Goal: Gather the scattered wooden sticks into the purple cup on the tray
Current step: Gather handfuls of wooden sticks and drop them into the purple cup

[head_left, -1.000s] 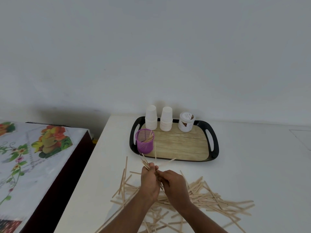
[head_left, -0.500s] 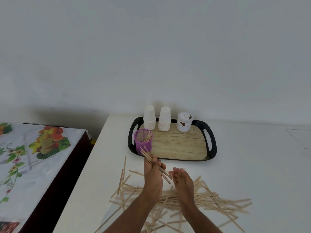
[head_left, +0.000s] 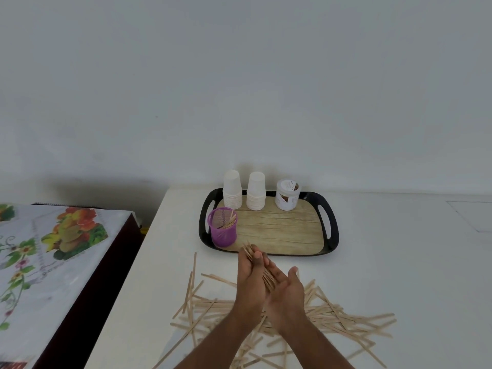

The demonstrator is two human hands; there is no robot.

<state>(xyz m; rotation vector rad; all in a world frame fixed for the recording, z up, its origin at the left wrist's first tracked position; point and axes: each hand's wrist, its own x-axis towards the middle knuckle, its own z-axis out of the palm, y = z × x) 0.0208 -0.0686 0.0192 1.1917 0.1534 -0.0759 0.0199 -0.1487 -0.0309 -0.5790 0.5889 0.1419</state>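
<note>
A purple mesh cup (head_left: 223, 230) stands at the front left corner of a black tray (head_left: 330, 222) with a wood-look floor; a few sticks lean inside it. My left hand (head_left: 251, 278) is shut on a bundle of wooden sticks (head_left: 262, 269), just in front of the tray's near rim. My right hand (head_left: 286, 294) is open, its palm pressed against the lower ends of that bundle. Several loose wooden sticks (head_left: 340, 319) lie scattered on the white table below and to both sides of my wrists.
Two stacks of white paper cups (head_left: 232, 190) (head_left: 256, 191) and a white jar (head_left: 287, 194) stand along the tray's back edge. A lower table with a floral cloth (head_left: 48, 249) sits to the left, across a dark gap. The wall is close behind.
My right hand has come back against the bundle in my left hand, from slightly apart half a second ago. The bundle is now tighter and more aligned.
</note>
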